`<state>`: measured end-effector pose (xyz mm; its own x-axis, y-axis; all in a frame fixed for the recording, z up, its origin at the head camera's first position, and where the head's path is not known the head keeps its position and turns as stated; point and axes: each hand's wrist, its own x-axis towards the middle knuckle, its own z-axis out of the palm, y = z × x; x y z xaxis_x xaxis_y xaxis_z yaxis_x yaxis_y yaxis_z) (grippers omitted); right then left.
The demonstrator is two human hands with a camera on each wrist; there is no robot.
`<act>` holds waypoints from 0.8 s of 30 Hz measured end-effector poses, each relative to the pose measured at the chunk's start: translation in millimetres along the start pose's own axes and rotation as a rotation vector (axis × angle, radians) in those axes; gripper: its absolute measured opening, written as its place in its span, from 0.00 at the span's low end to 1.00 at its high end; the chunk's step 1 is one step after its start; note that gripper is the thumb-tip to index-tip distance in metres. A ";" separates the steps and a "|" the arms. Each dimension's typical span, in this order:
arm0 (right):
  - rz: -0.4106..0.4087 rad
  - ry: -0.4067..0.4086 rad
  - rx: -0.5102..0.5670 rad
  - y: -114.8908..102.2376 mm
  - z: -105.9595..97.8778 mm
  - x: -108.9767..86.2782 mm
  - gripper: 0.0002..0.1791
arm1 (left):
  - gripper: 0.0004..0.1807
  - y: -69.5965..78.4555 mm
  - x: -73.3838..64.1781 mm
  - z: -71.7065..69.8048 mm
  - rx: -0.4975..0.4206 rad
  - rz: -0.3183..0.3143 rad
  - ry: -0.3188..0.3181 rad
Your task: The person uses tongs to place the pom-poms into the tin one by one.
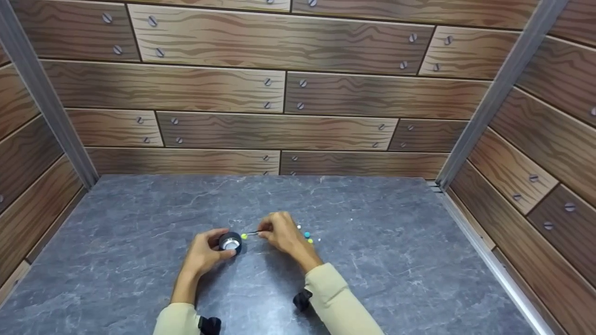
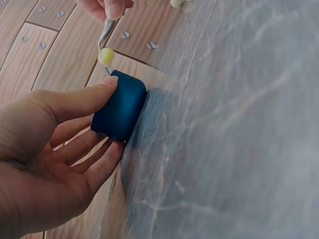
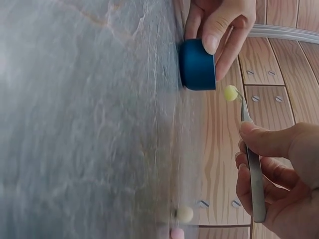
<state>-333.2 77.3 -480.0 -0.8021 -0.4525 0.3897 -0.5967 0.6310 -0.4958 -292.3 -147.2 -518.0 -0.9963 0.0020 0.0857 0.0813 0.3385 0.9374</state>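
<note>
My left hand [image 1: 202,255] curls round blue cup [image 2: 122,107], thumb and fingers cup-wide apart, presumably steadying it upright on tabletop [image 1: 139,279]. Just right, 1 yellow bead [image 3: 230,93] in tips of tweezers [image 3: 256,189], above rim level, perhaps for clearance. My right hand [image 1: 284,236] pinches tweezers firmly. Farther right, 1 blue bead [image 1: 307,234] lies loose.

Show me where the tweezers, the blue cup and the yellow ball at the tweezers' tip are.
Tweezers [image 3: 256,186], right wrist view: rear part of the metal handle.
Blue cup [image 2: 121,105], left wrist view: outer side wall.
Yellow ball [image 2: 106,56], left wrist view: middle of its rounded surface.
</note>
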 end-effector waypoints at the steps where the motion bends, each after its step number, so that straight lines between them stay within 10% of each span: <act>1: 0.000 -0.004 0.004 -1.5 2.1 1.4 0.02 | 0.33 -0.7 -0.5 -0.9 -0.003 -0.001 0.000; 24: -0.018 -0.020 -0.018 -11.5 32.4 13.4 0.03 | 0.33 -3.7 1.2 0.6 -0.016 0.021 0.006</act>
<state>-337.8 43.6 -494.2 -0.7914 -0.4764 0.3830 -0.6111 0.6333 -0.4749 -293.8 -147.9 -521.6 -0.9942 0.0035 0.1074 0.1028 0.3237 0.9406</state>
